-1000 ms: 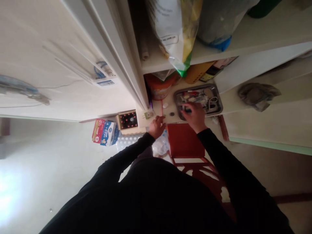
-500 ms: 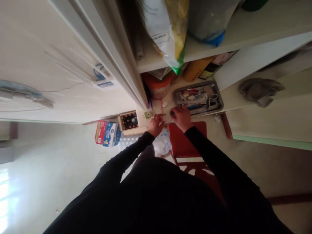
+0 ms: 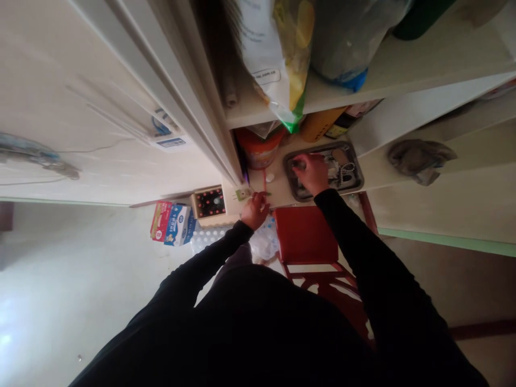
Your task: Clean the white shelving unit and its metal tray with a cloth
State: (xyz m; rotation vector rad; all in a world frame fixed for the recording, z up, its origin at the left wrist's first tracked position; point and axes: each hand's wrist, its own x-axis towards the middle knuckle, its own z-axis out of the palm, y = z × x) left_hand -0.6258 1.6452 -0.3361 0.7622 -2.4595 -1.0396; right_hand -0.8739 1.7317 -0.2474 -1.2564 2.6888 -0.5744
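My left hand (image 3: pixel 255 211) rests at the shelf's front edge with its fingers closed in a pinch. Something small and greenish shows at the fingertips, too small to name. Next to it lies a pale green plug-like piece (image 3: pixel 243 194). My right hand (image 3: pixel 313 173) is over the left part of a grey metal tray (image 3: pixel 355 188), its fingers curled together around a small dark thing that I cannot make out. Several small tools and a beaded chain (image 3: pixel 346 171) lie in the tray. A white round piece (image 3: pixel 270 177) sits on the shelf between the hands.
An orange tub (image 3: pixel 260 150) stands behind the hands, under a shelf with a hanging snack bag (image 3: pixel 282 70). A red chair (image 3: pixel 306 236) is below the right forearm. Boxes (image 3: pixel 177 224) and a crate of bottles (image 3: pixel 209 203) stand at the left. A grey cloth (image 3: pixel 421 158) lies right.
My right hand has moved from the shelf edge in front of the tray to over the tray's left part. My left hand stays nearly in place. The view has shifted slightly.
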